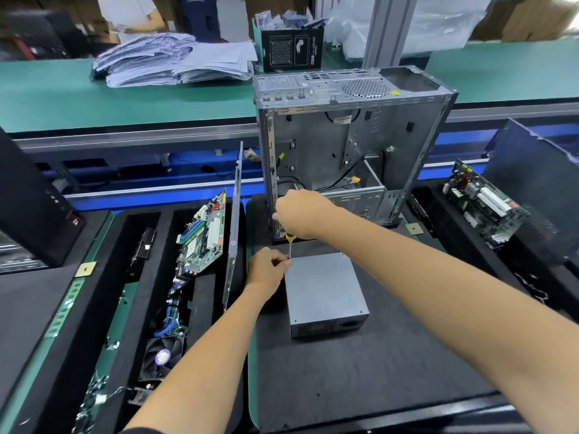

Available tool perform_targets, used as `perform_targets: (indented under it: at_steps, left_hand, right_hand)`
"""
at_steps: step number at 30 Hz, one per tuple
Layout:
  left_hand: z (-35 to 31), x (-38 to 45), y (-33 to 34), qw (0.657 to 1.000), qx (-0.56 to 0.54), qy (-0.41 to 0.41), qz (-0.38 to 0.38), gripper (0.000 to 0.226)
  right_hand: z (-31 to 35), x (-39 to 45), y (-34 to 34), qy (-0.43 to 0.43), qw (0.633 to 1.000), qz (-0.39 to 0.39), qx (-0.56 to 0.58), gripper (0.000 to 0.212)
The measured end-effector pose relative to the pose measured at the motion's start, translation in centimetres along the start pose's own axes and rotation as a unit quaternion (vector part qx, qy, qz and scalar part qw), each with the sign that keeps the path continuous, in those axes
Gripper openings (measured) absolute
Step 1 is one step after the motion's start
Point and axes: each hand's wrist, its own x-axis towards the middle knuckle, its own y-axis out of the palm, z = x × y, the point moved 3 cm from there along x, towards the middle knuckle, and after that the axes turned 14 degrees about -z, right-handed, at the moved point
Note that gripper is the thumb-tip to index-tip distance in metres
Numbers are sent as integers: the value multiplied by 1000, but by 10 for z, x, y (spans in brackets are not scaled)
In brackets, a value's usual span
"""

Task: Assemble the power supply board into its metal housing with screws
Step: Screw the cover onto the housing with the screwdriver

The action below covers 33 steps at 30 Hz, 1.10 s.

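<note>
Our right hand (299, 214) grips the screwdriver (289, 245); our left hand (266, 267) pinches at its tip by the power supply housing's (326, 289) far-left corner on the desk. If we tilt the driver, it may slip and drop the screw.

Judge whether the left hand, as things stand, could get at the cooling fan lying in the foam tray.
Probably yes: the left hand is busy pinching at the screwdriver tip, yet nothing blocks the way down to the fan on its own side.

Far green bench (94, 98) with stacked papers (175, 59); aluminium post (387, 29) far right; cardboard boxes (532, 17) behind.
</note>
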Motion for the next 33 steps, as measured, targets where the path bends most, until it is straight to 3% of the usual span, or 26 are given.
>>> perform_targets:
  at_steps: [2,6,10,13,18,21,24,29,32,33]
  left_hand:
    - [0,-1,0,1000,-1,0,2,11]
    - [-2,-3,1,1000,-7,-2,4,12]
    - [-4,-2,1,1000,-3,-5,10,10]
    - [-4,-1,1,1000,12,6,12,9]
    - [-4,0,2,999,33,2,14,18]
    - [-4,0,2,1000,22,1,15,13]
    - [-5,0,3,1000,8,-2,21,11]
    - [-5,2,4,999,13,4,29,17]
    - [-4,3,5,999,17,0,35,17]
    - [-4,4,6,999,20,1,35,16]
  right_hand:
    - [0,-1,0,1,1000,7,-6,27]
    - [3,-3,3,-3,990,77,122,10]
    - [8,0,4,-22,999,14,34,7]
    - [5,2,5,-2,1000,-9,-13,21]
    - [5,-1,3,-6,989,90,117,10]
    - [7,0,2,-16,998,37,46,3]
    - [4,0,2,1,1000,13,-6,24]
    - [1,-3,2,6,988,86,128,10]
    - [4,-3,1,-8,998,38,55,6]
    - [4,-2,1,-4,1000,15,26,13]
